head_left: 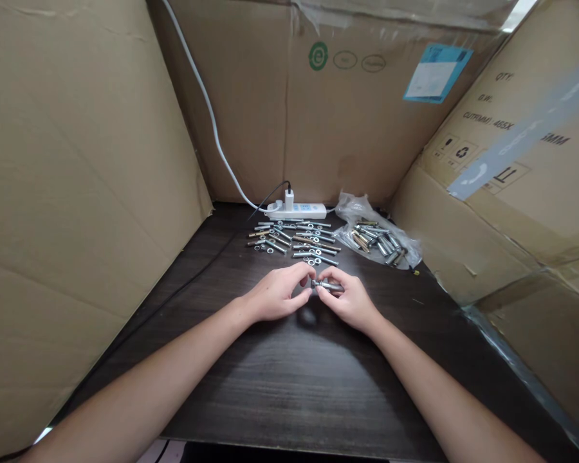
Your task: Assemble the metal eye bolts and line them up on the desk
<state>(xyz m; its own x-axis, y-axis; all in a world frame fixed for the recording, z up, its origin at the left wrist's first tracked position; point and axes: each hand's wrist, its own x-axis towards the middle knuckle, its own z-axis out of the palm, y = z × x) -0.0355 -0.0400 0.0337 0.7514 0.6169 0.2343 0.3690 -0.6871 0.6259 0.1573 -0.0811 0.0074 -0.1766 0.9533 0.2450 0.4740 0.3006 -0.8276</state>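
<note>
A metal expansion bolt (329, 286) lies roughly level between my two hands, above the dark table. My right hand (351, 301) pinches it, thumb in front and fingers behind, with its sleeve end running back under the fingers. At the bolt's left end, my left hand (278, 294) curls its thumb and index finger around the tip. Whether a nut or washer sits between those fingertips is too small to tell. Just beyond my hands lie rows of long bolts (313, 246) with loose washers (311, 262) among them.
Behind the bolts is a white power strip (309, 211) with a charger (289, 200) plugged in. A clear plastic bag (354, 207) holding several sleeved anchors (381, 241) lies at right. A black cable (188, 283) crosses the left side. Cardboard walls (251, 116) enclose the dark table (289, 392).
</note>
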